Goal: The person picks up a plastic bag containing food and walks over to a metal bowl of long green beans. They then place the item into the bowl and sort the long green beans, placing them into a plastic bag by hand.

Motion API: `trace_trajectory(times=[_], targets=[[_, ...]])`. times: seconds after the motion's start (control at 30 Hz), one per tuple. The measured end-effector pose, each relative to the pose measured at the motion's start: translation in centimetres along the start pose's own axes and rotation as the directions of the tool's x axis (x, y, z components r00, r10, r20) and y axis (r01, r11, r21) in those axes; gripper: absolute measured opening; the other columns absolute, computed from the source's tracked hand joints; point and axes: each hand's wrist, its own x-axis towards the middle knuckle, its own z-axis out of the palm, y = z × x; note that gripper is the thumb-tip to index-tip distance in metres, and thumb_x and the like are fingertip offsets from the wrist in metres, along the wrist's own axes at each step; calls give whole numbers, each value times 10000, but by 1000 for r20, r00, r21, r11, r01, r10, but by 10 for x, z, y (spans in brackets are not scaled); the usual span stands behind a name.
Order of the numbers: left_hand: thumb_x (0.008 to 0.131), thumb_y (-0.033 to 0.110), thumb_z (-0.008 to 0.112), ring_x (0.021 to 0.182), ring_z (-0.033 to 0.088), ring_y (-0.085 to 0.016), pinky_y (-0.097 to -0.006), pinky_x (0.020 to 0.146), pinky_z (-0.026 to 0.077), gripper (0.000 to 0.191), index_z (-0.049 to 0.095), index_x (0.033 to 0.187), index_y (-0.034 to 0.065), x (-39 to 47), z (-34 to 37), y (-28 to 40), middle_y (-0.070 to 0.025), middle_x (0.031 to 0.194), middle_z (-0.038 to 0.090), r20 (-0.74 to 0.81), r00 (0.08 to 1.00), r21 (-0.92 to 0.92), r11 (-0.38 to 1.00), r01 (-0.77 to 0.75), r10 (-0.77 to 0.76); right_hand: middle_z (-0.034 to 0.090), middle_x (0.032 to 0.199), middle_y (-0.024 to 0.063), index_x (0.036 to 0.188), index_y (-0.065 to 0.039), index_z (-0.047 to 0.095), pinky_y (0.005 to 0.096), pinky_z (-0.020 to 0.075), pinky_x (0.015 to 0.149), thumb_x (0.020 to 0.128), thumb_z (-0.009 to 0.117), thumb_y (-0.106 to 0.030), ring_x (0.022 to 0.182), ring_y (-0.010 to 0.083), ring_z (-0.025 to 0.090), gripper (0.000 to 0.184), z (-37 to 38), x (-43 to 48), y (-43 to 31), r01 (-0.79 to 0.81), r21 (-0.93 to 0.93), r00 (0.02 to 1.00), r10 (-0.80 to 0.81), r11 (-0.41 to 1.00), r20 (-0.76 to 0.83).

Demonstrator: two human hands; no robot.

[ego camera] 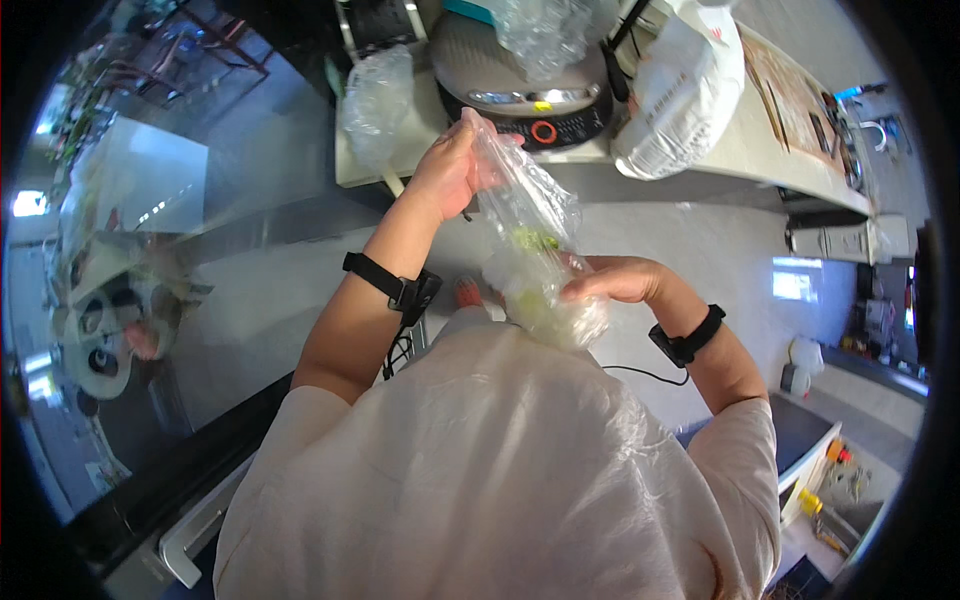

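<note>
A clear plastic bag (536, 217) hangs in front of my body, with pale green leafy vegetables (534, 304) showing through its lower part. My left hand (457, 169) grips the bag's upper end between thumb and fingers. Lower down, my right hand (619, 279) holds the bulging part from the right side, its fingers partly hidden by the plastic. The exact kind of vegetable cannot be made out through the film. Both forearms wear black straps with small devices.
Ahead, a round electric griddle (517, 67) stands on the pale counter (757, 169), a crumpled plastic bag (544, 30) on its lid. Another clear bag (379, 97) lies left of it. On the right are a white printed sack (686, 97) and a wooden board (795, 97) with chopsticks.
</note>
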Motion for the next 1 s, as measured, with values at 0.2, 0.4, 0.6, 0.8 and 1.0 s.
trace_trajectory(times=[0.2,0.4,0.6,0.8,1.0], targets=[[945,426,392,1072,533,-433,-505,955,409,341,529,941,114,27,43,-24,-252,1138,560,157,986,-114,993,-45,62,521,1209,141,1323,-126,424,397,492,804,827,431,-221,1024,301,556,505,30,-31,44,-21,-800,893,-348,600,-284],[976,407,294,1067,545,-396,-489,919,430,384,476,905,76,32,114,-69,-274,1160,535,307,940,7,988,-156,147,596,918,176,1002,-51,635,435,453,760,780,444,-110,818,370,559,298,36,-129,70,-84,-766,792,-424,637,-439],[989,370,274,1114,520,-379,-475,947,409,376,477,884,72,40,192,-150,-312,1221,478,397,914,146,977,-153,84,597,843,120,934,-53,637,397,471,634,740,487,-77,718,325,578,247,8,-248,165,-63,-796,599,-615,602,-512],[925,267,312,765,591,-211,-356,787,474,305,433,705,94,48,268,-283,-285,1119,566,196,963,210,967,143,-185,609,844,82,904,-68,648,366,475,571,692,560,-57,655,294,585,230,-31,-379,271,-152,-814,489,-673,561,-555],[930,400,262,677,528,-126,-242,584,405,515,600,829,26,64,352,-451,-111,889,646,162,771,737,595,320,-616,623,864,41,882,-107,679,341,470,551,666,586,-41,609,262,584,244,-72,-489,381,-161,-737,467,-608,656,-643]])
